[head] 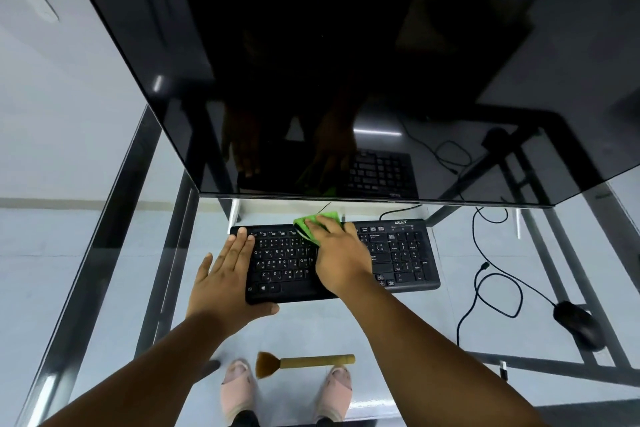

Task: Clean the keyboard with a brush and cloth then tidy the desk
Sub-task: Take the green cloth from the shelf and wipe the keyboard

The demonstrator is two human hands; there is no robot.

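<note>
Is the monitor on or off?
Off, as far as it shows: the monitor screen is dark all over and only mirrors the hands and keyboard.

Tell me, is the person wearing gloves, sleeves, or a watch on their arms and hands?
No. Both arms are bare all the way to the bottom of the picture, with no sleeves showing. The left hand and the right hand have no gloves, and no watch, bracelet or ring can be seen on them.
</note>
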